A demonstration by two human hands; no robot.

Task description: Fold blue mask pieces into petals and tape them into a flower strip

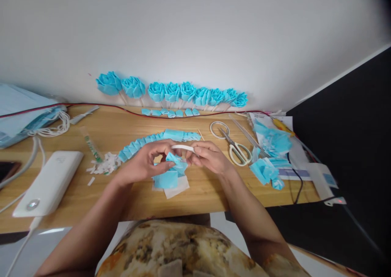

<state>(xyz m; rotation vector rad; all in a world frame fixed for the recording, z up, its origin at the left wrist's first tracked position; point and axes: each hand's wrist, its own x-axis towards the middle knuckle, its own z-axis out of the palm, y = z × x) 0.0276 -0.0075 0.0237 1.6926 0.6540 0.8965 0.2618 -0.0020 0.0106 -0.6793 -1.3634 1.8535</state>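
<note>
Left of the scissors (237, 150), blue paper fold (176, 163): pinched in our left hand (143, 163);
Right hand (210, 158): gripping white tape roll (182, 147), nearer the scissors;
Risk: slack pinch, folds may spring open

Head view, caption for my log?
Left hand pinches blue folded paper, right hand holds a white band over a wooden table; blue paper roses line the wall.
</note>
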